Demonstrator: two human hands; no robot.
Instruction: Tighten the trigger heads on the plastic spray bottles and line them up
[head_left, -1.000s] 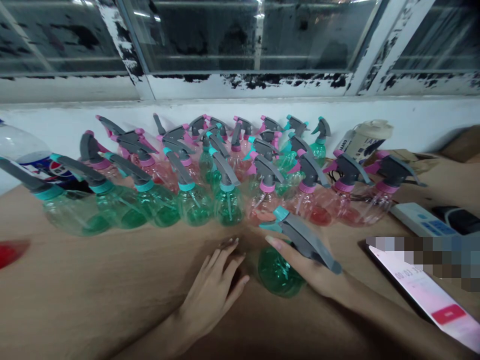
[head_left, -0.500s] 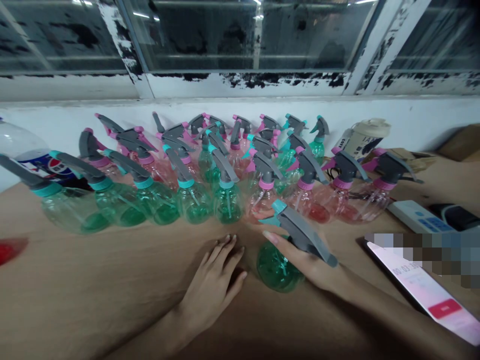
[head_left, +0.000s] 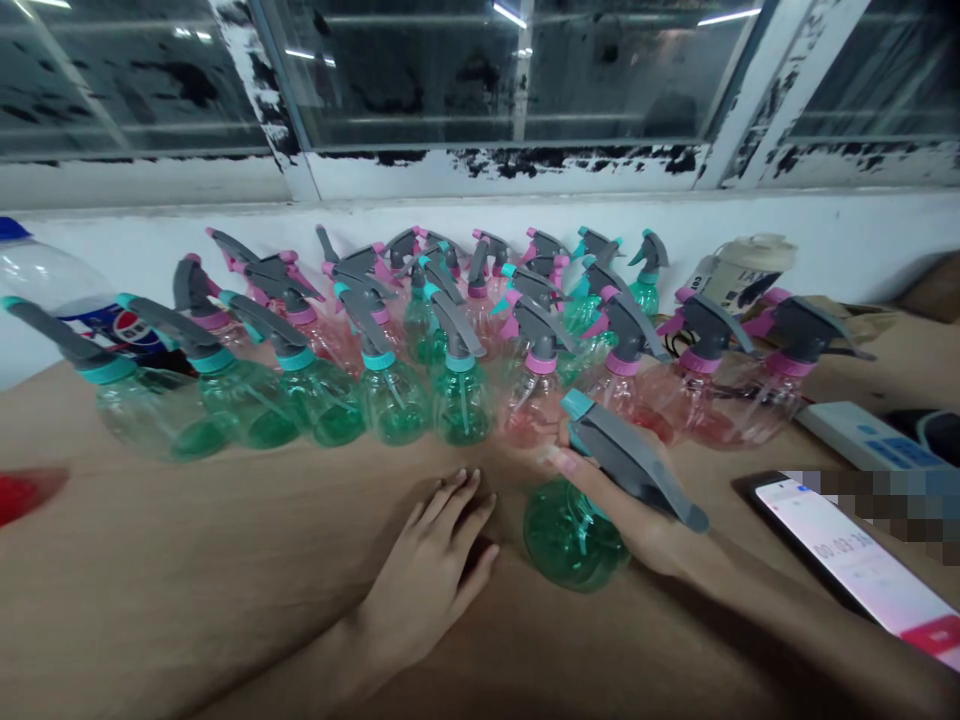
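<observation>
My right hand (head_left: 637,510) is wrapped round the neck and grey trigger head of a green spray bottle (head_left: 571,540), which has a teal nozzle. The bottle leans a little, and I cannot tell whether its base touches the table (head_left: 247,560). Flat on the wood to its left lies my left hand (head_left: 431,560), fingers spread, holding nothing. Just beyond both hands stands a front row of spray bottles, with green ones such as this green bottle (head_left: 463,405) on the left and pink ones such as this pink bottle (head_left: 531,405) on the right.
More spray bottles crowd behind the front row, up to the white wall (head_left: 450,210). A cola bottle (head_left: 127,330) stands at far left, above a red object (head_left: 26,495). On the right are a phone (head_left: 847,560), a pale device with blue buttons (head_left: 885,435) and a paper cup (head_left: 750,272).
The view has shifted slightly, so most things sit a bit further right. My right hand still grips the green spray bottle, which has moved slightly right. My left hand rests as before.
</observation>
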